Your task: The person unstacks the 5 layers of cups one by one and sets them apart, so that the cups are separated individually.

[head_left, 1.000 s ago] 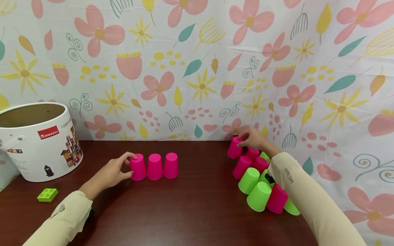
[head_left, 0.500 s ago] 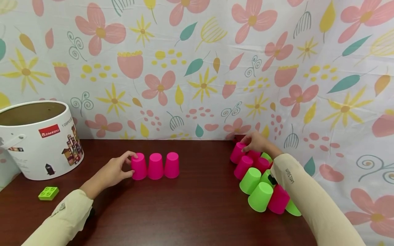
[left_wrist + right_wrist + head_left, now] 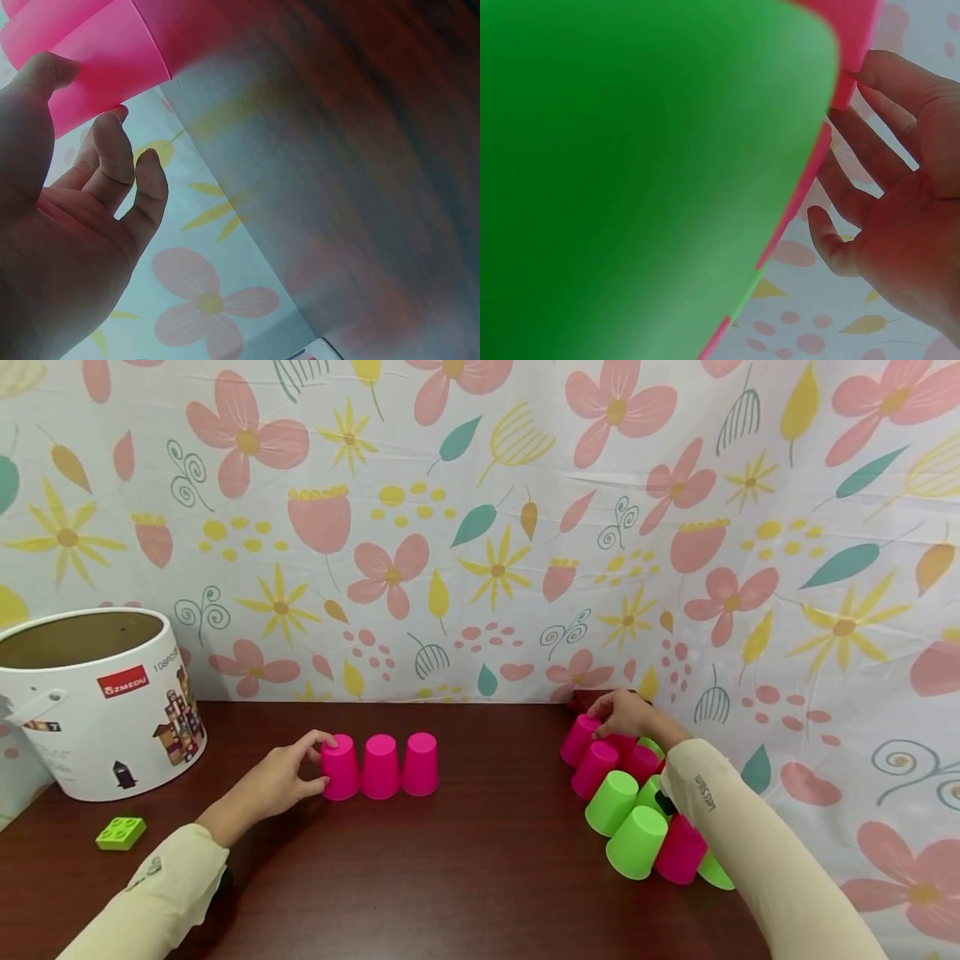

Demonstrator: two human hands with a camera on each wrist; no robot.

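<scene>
Three pink cups stand upside down in a row on the dark table (image 3: 480, 877). My left hand (image 3: 315, 764) grips the leftmost pink cup (image 3: 340, 767), index finger over its top and thumb at its side; the left wrist view shows the thumb (image 3: 45, 71) against that cup (image 3: 105, 60). At the right lies a pile of pink and green cups (image 3: 636, 842) on their sides. My right hand (image 3: 609, 722) holds the farthest pink cup (image 3: 579, 739) of that pile. A green cup (image 3: 630, 172) fills most of the right wrist view, with my fingers (image 3: 885, 82) at a pink rim (image 3: 855, 30).
A white cardboard bucket (image 3: 97, 710) stands at the far left, with a green toy brick (image 3: 120, 832) in front of it. A floral cloth (image 3: 480, 527) hangs behind the table and along its right side, close to the cup pile.
My right hand has lowered the pink cup it holds down against the pile. The left hand and the row of three cups have stayed put.
</scene>
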